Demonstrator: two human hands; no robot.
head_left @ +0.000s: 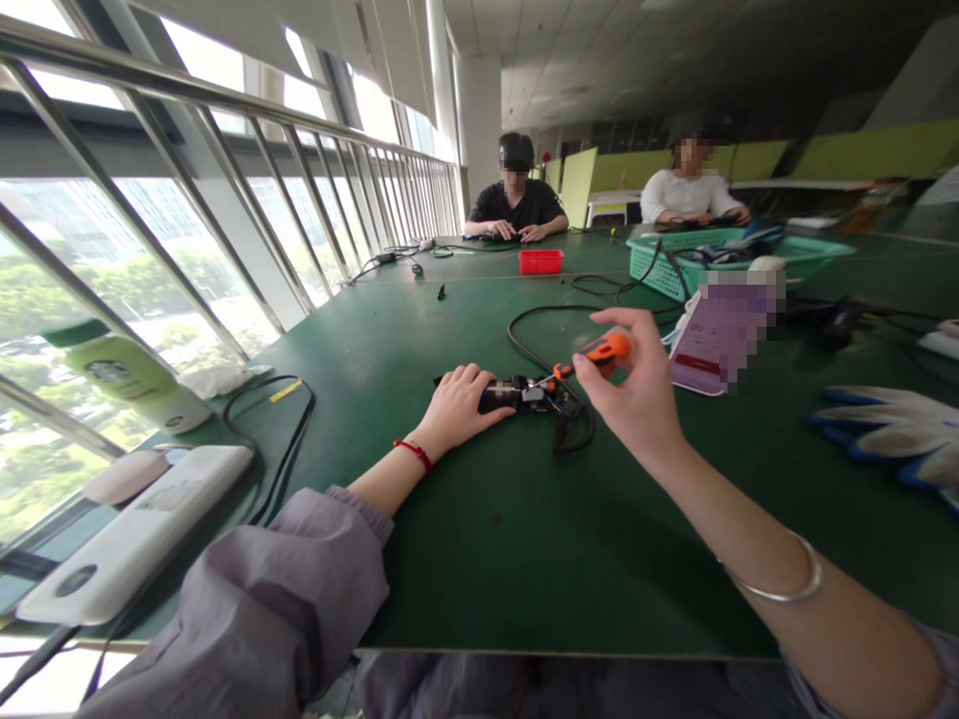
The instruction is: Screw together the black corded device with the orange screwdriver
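Note:
My left hand (465, 401) is wrapped over the near-left end of a black cylindrical device (500, 395) lying on the green table. Its right end is opened up, with small parts and coloured wires showing. An orange and black screwdriver (603, 352) is held by its handle in my right hand (636, 384), between the thumb and fingers. The shaft slopes down to the left and its tip is at the device's exposed part; whether it sits in a screw is too small to tell. A black cord (588, 429) loops beside the device's right end.
A propped phone (711, 335) and gloves (891, 429) are to the right. Behind stand a green basket (659, 265) and a red box (540, 262). At left are a bottle (127, 374), a white power bank (142, 529) and a cable (289, 439). Two people sit across the table.

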